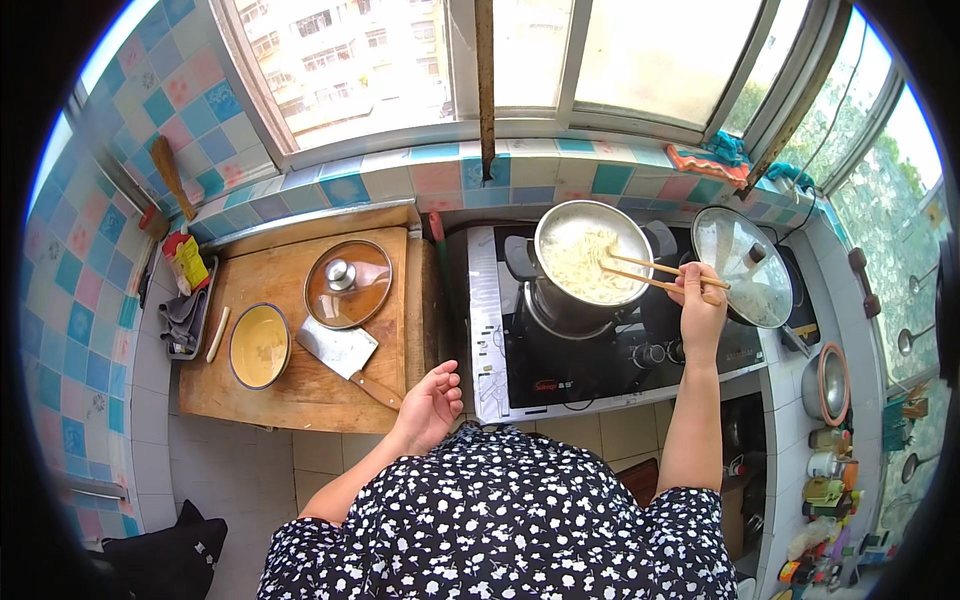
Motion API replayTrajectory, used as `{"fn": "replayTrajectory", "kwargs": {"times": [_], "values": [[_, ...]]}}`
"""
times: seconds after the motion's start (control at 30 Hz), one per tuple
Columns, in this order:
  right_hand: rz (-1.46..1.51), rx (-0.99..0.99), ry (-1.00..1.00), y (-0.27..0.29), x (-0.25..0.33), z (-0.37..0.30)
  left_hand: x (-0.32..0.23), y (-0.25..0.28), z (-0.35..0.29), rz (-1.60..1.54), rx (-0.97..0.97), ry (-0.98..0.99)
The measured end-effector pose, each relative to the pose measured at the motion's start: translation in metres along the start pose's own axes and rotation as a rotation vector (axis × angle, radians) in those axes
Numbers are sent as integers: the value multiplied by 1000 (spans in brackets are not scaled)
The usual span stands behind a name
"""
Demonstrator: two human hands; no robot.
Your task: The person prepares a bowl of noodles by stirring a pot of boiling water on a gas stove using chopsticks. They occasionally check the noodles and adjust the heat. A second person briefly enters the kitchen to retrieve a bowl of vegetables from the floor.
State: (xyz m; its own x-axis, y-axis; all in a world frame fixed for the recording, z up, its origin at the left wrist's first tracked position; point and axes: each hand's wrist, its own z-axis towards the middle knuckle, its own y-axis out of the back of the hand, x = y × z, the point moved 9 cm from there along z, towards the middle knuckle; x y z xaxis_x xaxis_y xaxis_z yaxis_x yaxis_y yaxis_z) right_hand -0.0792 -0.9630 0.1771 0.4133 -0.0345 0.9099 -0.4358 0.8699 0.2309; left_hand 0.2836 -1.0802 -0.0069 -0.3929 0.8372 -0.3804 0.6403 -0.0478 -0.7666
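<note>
My right hand (pixel 702 305) grips a pair of long wooden chopsticks (pixel 645 264), whose tips reach into the noodles (pixel 588 262) in a steel pot (pixel 549 211). The pot stands on a black glass gas stove (pixel 580 367). My left hand (pixel 432 403) hangs near the front edge, between the cutting board and the stove. Its fingers are loosely curled but apart, with nothing in them. Nearest to it lies a cleaver (pixel 345 355) with a wooden handle, on the wooden cutting board (pixel 225 385). A glass lid (pixel 365 305) and a yellow bowl (pixel 277 331) also sit there.
Right of the pot, a pan with a glass lid (pixel 722 258) occupies the other burner. A tray (pixel 195 345) with dark cloths is left of the board. Cloths (pixel 712 163) lie on the tiled window ledge. A metal basin (pixel 832 383) and several jars (pixel 828 466) line the right side.
</note>
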Motion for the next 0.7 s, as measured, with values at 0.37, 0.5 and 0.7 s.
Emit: {"fn": "replayTrajectory", "kwargs": {"times": [0.37, 0.5, 0.7], "values": [[114, 36, -281, -30, -93, 45, -6, 2, -5, 28, -19, -32], [186, 73, -299, -65, -97, 55, -7, 11, -4, 7, -35, -42], [274, 156, -377, -83, -94, 35, -7, 10, -4, 16, -8, -31]]}}
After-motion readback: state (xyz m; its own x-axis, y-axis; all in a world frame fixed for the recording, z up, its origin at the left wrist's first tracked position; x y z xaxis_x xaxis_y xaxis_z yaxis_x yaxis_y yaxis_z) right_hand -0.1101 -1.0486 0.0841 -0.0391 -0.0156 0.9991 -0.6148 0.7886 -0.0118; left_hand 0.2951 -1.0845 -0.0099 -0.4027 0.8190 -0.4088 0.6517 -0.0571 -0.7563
